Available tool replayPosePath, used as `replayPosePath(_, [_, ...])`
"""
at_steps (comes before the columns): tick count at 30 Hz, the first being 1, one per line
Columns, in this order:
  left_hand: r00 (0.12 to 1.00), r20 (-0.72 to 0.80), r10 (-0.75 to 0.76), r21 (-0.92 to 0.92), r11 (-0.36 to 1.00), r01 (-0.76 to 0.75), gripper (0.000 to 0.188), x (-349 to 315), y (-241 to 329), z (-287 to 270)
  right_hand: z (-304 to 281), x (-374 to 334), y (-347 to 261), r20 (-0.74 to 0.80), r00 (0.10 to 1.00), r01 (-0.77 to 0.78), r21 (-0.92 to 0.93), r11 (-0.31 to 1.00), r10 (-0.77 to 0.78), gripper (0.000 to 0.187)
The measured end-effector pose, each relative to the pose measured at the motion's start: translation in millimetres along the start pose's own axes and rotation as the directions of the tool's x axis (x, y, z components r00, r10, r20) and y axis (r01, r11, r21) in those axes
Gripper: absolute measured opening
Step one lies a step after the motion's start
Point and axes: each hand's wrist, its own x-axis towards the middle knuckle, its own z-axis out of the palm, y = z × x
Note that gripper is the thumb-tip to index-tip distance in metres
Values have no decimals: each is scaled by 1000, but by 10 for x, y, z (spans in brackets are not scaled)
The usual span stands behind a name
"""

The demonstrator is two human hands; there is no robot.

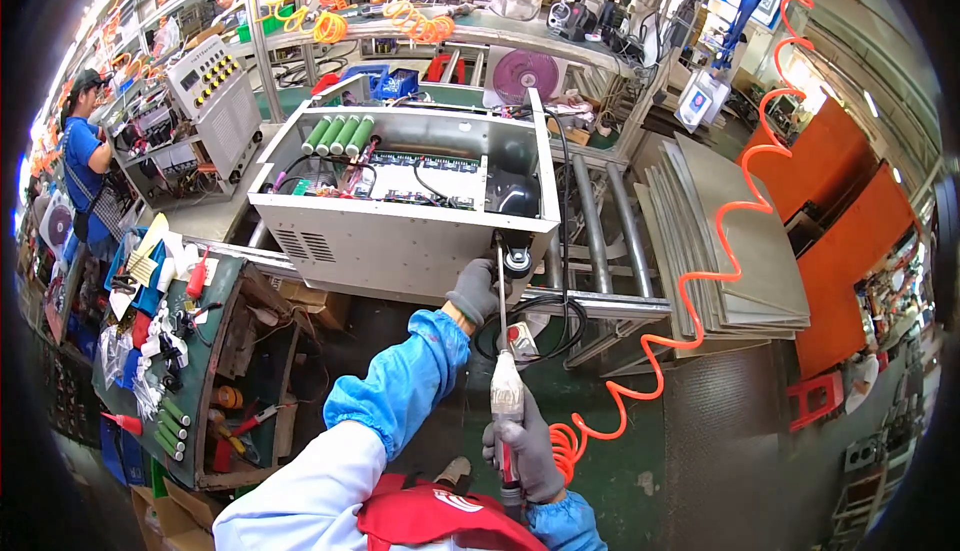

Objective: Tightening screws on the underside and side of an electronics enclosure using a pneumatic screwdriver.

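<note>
Metal cabinet (385, 241) sits on the roller conveyor (590, 206), far side of the worker, top open. Insides look mostly fitted, I'd judge: green cylinders (338, 135) stand at the far left, circuit boards (425, 179) fill the middle, a dark rounded part (513, 196) is at the right. Front panel is on. Round fitting (517, 260) shows low at the panel's right end; whether it's fully fastened, can't tell from here. No top cover on the cabinet, so closing up looks undone; black cable (566, 241) hangs loose at the right end. My read: fastening at that right corner is in hand, not finished.

Pose: right hand (530, 454), grey glove, near and low by the body, wrapped round the grip of a long power screwdriver (507, 391), shaft pointing away and up to the panel just left of the fitting. Left arm reaches out from near left, elbow bent a bit; left hand (477, 289), also gloved, is up by the panel, right beside the shaft's far end, fingers curled. Can't tell if it pinches shaft or screw. Orange coiled hose (640, 376) loops off right.
</note>
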Motion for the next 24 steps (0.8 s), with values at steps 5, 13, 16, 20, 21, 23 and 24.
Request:
replayPosePath(5, [946,97,308,678,676,-290,14,-79,-79,-60,55,47,37,-21,999,26,-3,1000,-26,78])
replayPosePath(13, [974,116,194,638,738,-223,10,108,103,-275,142,103,72,-14,998,67,25,997,-66,75])
replayPosePath(16, [746,554,371,831,-297,-470,18,135,80,-359,204,103,60,-45,995,95,11,995,-94,73])
replayPosePath(20, [890,345,297,928,-247,-278,18,250,45,-470,200,125,52,-96,995,31,-61,998,-37,67])
replayPosePath(21, [886,355,299,913,-317,-258,18,261,-14,-433,162,127,45,-99,995,24,-48,999,-28,66])
replayPosePath(23, [892,344,294,922,-284,-262,17,368,-63,-508,129,103,14,-83,996,15,8,1000,-15,66])
replayPosePath(24, [897,332,291,931,-252,-263,16,436,-102,-537,112,84,-3,-63,998,5,63,998,-1,66])
